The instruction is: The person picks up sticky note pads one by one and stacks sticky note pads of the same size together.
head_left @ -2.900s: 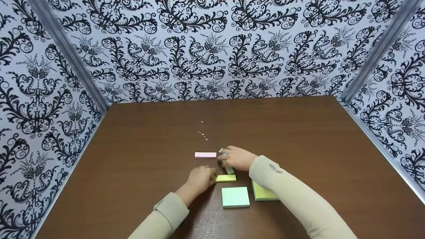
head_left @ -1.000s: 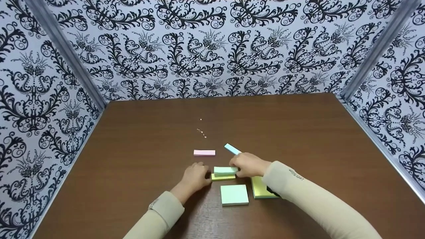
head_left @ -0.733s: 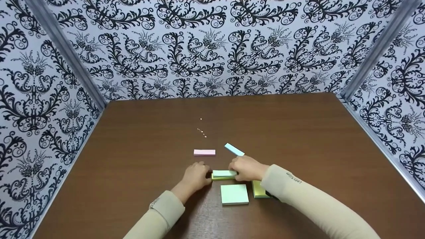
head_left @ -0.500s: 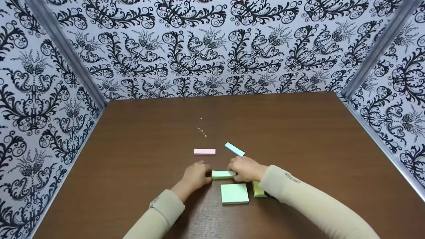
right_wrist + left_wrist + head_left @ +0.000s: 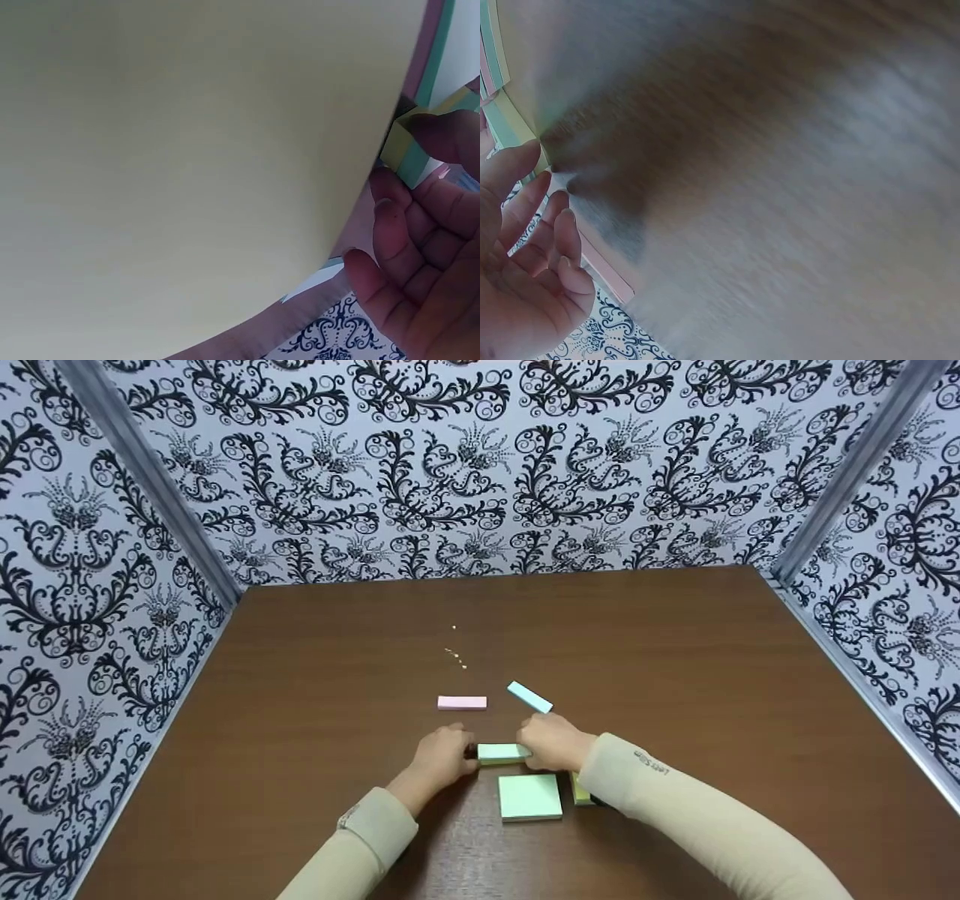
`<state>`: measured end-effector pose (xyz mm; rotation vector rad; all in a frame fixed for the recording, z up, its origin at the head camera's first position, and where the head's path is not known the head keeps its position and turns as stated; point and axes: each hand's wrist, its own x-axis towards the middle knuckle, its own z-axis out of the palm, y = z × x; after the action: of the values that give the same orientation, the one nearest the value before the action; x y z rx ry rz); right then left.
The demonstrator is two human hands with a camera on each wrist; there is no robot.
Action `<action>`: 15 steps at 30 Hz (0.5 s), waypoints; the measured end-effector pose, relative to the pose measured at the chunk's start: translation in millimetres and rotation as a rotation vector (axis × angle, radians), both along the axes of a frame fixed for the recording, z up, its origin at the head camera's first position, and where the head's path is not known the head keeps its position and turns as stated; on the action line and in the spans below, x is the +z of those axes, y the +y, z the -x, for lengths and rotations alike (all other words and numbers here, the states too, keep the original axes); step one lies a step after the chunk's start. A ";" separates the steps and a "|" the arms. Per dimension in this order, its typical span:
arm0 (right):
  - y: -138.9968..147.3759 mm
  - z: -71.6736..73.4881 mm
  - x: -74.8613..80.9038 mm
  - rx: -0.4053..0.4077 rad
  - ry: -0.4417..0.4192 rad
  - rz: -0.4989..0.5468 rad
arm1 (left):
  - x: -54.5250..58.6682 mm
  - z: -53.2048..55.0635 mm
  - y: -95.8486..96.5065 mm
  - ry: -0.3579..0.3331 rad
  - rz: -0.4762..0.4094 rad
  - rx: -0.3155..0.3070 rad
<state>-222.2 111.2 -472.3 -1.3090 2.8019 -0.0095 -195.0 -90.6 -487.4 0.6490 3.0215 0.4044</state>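
Observation:
A narrow mint-green sticky note pad [image 5: 501, 751] lies lengthwise on a matching yellow sticky note pad [image 5: 496, 763], their edges nearly lined up. My left hand [image 5: 442, 754] holds the left end of the yellow pad, its thumb [image 5: 514, 166] on the near side and fingertips opposite. At the right end, my right hand [image 5: 556, 742] pinches the green pad, and the thumb covers that end. The right wrist view shows the green layer [image 5: 415, 163] against the yellow one [image 5: 397, 145] between thumb and fingers. Just in front sits a larger mint-green pad [image 5: 529, 796].
Behind the hands lie a narrow pink pad [image 5: 462, 703] and a slanted light-blue pad [image 5: 529, 697]. A yellow square pad [image 5: 582, 793] is partly hidden under the right sleeve. Small pale crumbs [image 5: 457, 657] dot the brown table [image 5: 337, 660]. Patterned walls [image 5: 480, 472] surround it.
My right hand has left the blue pad slanted on the table and brought the green pad down flat onto the yellow one. My left hand stays at the left end.

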 end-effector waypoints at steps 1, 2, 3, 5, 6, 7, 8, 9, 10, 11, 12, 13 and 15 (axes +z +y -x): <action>-0.6 -0.9 0.4 -0.004 0.005 -0.008 | -0.2 0.3 0.4 -0.003 0.003 0.001; -1.5 -1.2 0.8 -0.006 0.011 -0.016 | 0.0 0.7 0.6 -0.004 0.005 0.001; -2.0 -1.4 1.1 -0.008 0.018 -0.024 | -0.1 0.9 0.6 -0.002 0.007 -0.001; -2.9 -1.7 1.1 -0.016 0.016 -0.037 | 0.5 1.2 -0.2 0.003 0.001 -0.009; -3.1 -1.8 1.3 -0.020 0.012 -0.040 | 0.9 1.3 -0.9 0.000 -0.006 -0.015; -3.2 -1.8 1.4 -0.024 0.008 -0.041 | 1.8 1.3 -1.6 -0.007 -0.013 -0.020; -3.3 -1.6 1.3 -0.028 0.003 -0.039 | 3.0 1.3 -2.3 -0.019 -0.021 -0.025; -3.3 -1.6 1.3 -0.032 -0.002 -0.039 | 4.2 1.6 -2.9 -0.033 -0.028 -0.027; -3.4 -1.8 1.3 -0.036 -0.008 -0.037 | 5.6 1.9 -3.5 -0.046 -0.039 -0.028; -3.7 -1.9 1.5 -0.040 -0.012 -0.034 | 7.1 2.0 -4.1 -0.063 -0.052 -0.029; -4.1 -1.9 1.7 -0.042 -0.011 -0.034 | 8.1 2.4 -4.4 -0.078 -0.065 -0.031; -4.6 -2.1 2.1 -0.047 -0.016 -0.032 | 9.1 2.7 -4.5 -0.086 -0.078 -0.033; -5.8 -2.7 3.2 -0.059 -0.027 -0.034 | 9.7 3.2 -4.3 -0.079 -0.104 -0.040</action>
<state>-219.5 105.4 -469.1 -1.2094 2.8038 0.0180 -198.1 -94.9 -477.7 0.6816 2.9239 0.5741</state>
